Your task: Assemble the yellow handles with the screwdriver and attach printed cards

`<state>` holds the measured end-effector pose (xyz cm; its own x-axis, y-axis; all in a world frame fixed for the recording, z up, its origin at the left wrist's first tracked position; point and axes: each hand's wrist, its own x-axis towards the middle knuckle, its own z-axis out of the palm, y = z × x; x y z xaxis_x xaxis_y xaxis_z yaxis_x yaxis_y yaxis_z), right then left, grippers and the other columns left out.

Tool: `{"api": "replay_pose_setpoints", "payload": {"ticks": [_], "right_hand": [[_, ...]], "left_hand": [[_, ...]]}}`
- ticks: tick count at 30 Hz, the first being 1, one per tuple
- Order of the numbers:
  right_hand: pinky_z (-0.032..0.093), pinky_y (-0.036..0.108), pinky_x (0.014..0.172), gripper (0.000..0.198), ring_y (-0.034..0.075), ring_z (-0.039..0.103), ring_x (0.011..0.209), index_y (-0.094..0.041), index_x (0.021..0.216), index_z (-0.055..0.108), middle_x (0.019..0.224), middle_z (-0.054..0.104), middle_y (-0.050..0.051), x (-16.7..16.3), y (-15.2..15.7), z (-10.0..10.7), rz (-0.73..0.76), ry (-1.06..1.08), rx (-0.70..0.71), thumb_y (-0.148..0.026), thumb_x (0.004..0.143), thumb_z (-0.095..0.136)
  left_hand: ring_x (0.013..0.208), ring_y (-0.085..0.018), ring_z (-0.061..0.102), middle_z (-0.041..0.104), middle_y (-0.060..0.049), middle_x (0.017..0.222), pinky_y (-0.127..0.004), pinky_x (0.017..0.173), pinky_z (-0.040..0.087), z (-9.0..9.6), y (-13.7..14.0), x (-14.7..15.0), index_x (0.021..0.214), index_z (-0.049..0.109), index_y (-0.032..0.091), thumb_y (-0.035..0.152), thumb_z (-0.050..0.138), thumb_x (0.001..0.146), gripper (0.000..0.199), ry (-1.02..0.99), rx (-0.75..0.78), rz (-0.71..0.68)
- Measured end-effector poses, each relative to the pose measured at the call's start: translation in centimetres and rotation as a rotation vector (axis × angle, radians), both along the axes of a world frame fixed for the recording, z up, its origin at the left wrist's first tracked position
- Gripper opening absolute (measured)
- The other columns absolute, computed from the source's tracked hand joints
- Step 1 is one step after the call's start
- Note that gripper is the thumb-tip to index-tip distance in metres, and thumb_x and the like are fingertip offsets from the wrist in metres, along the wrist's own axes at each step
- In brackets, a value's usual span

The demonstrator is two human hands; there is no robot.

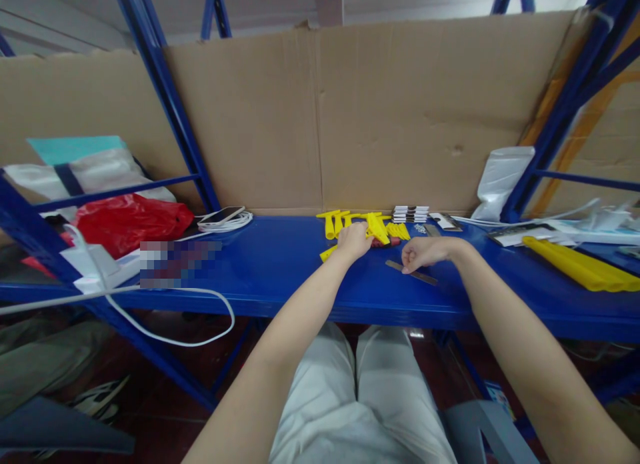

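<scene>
- Where the brown cardboard panel (245, 117) ends at its lower edge, the blue bench (280, 267) extends toward the near side.
- Red bag (133, 224): at the far left, beside a blue upright.
- Long yellow bundle (580, 264): on the right of the bench.
- White pouch (503, 181): at the far right, leaning against the upright.
- Left hand (353, 243): over the yellow parts at centre, palm down. The fingers are largely hidden; whether they grasp anything cannot be told.
- Right hand (426, 253): to the right of the left hand, fingers curled, fingertips at the metal strip. A firm pinch cannot be confirmed.
- T-shaped yellow pieces (330, 227): in a row just beyond the left hand.
- Metal strip (426, 278): slanting beneath the right fingertips, on the near side.
- White-and-black stack (410, 214): beyond the right hand.
- Yellow piece (379, 229): immediately right of the left hand, tilted.
</scene>
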<state>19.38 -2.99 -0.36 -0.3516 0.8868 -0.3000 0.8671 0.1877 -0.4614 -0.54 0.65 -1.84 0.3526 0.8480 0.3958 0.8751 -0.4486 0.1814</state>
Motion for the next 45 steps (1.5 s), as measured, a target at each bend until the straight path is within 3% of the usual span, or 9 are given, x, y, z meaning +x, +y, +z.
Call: {"api": "replay_pose_setpoints", "payload": {"ticks": [6,17,28,34,45], "right_hand": [[0.025,0.023,0.046,0.035,0.009,0.039,0.050,-0.018,0.065,0.057,0.054,0.048,-0.003,-0.5,0.1,-0.1,0.048,0.081,0.011,-0.048,0.054,0.071],[0.023,0.020,0.043,0.034,0.005,0.034,0.043,-0.018,0.065,0.050,0.049,0.042,-0.007,-0.7,0.3,-0.3,-0.203,0.489,0.115,-0.042,0.058,0.075],[0.026,0.018,0.039,0.024,0.005,0.036,0.039,-0.018,0.064,0.049,0.043,0.043,-0.005,-0.5,2.2,-1.4,-0.358,0.772,0.313,-0.027,0.076,0.068],[0.027,0.018,0.037,0.034,0.005,0.039,0.039,-0.019,0.064,0.046,0.045,0.046,-0.006,-0.9,2.5,-1.6,-0.403,0.869,0.400,-0.037,0.071,0.075],[0.030,0.020,0.041,0.044,0.007,0.040,0.043,-0.020,0.067,0.045,0.047,0.045,-0.006,-0.3,3.0,-1.8,-0.363,1.066,0.350,-0.047,0.062,0.080]], "left_hand": [[0.111,-0.025,0.060,0.066,-0.010,0.119,-0.034,0.093,0.047,0.0,-0.1,0.0,0.114,0.063,0.018,0.033,0.053,0.089,0.032,0.006,-0.011,0.008],[0.109,-0.026,0.061,0.067,-0.011,0.117,-0.035,0.090,0.048,0.0,-0.1,0.0,0.114,0.064,0.015,0.032,0.053,0.088,0.033,0.011,-0.006,-0.006],[0.108,-0.027,0.061,0.067,-0.011,0.117,-0.038,0.091,0.048,-0.2,0.2,0.1,0.113,0.065,0.017,0.033,0.055,0.087,0.032,-0.003,0.002,-0.055],[0.109,-0.026,0.061,0.068,-0.009,0.114,-0.036,0.092,0.047,-0.1,0.0,0.3,0.109,0.067,0.018,0.032,0.057,0.086,0.029,-0.026,0.010,-0.169],[0.106,-0.025,0.063,0.069,-0.008,0.113,-0.035,0.090,0.049,-0.4,0.4,0.4,0.107,0.067,0.018,0.033,0.057,0.086,0.028,-0.024,0.009,-0.245]]}}
